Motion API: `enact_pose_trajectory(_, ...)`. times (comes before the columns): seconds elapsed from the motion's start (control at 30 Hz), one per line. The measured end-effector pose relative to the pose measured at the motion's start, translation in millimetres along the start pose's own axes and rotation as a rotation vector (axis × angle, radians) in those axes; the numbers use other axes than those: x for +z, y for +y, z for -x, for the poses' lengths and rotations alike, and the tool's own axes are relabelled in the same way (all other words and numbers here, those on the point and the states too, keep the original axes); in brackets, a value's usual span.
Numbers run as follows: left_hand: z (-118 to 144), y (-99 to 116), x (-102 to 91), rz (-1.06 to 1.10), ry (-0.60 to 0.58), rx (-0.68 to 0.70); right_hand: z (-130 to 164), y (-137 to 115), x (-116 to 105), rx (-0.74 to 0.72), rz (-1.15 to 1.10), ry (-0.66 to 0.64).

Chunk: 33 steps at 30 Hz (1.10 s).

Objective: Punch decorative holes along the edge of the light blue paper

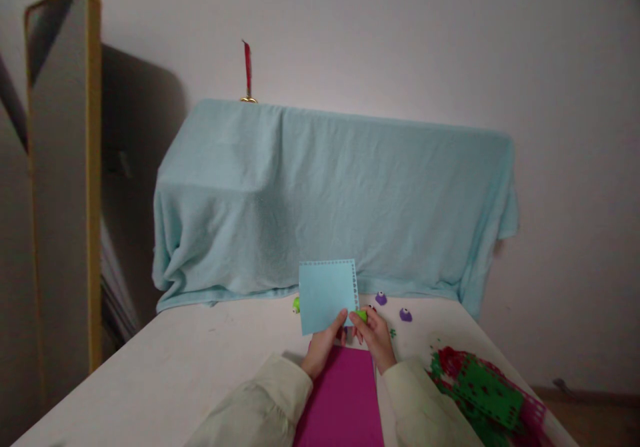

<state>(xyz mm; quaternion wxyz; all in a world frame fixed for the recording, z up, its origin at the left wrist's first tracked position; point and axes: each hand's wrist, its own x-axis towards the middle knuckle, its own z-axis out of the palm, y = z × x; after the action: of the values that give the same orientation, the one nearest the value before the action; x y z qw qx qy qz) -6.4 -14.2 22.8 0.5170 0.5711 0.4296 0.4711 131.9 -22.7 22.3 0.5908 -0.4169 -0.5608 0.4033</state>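
Observation:
My left hand holds up a light blue square paper sheet by its lower edge; small holes are punched along its top and right edges. My right hand grips a small green craft punch at the sheet's lower right corner. Under both hands a magenta paper sheet lies flat on the white table. Pale sleeves cover both my forearms.
Two purple punches and another green punch stand behind the sheet. A heap of punched green and red papers lies at the right. A light blue cloth drapes something bulky at the table's back. A framed mirror leans at the left.

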Motion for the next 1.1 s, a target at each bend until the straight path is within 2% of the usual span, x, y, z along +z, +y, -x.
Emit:
enact_pose_trajectory(0.4, -7.1, -20.0, -0.8, 0.079, -0.022, 0.088, -0.7, 0.5, -0.1, 0.001, -0.005, 0.003)
enact_pose_trajectory(0.53, -7.7, -22.7, 0.8, 0.074, 0.008, 0.074, -0.9, 0.1, -0.1, -0.004, -0.005, 0.004)
enact_pose_trajectory(0.83, -9.0, -25.1, -0.4, 0.125, -0.016, 0.095, 0.6, -4.9, 1.4, 0.013, -0.028, -0.008)
enact_pose_trajectory(1.1, -10.1, -28.9, 0.9, 0.143, 0.004, 0.071, -1.5, 0.6, 0.3, 0.026, -0.027, -0.008)
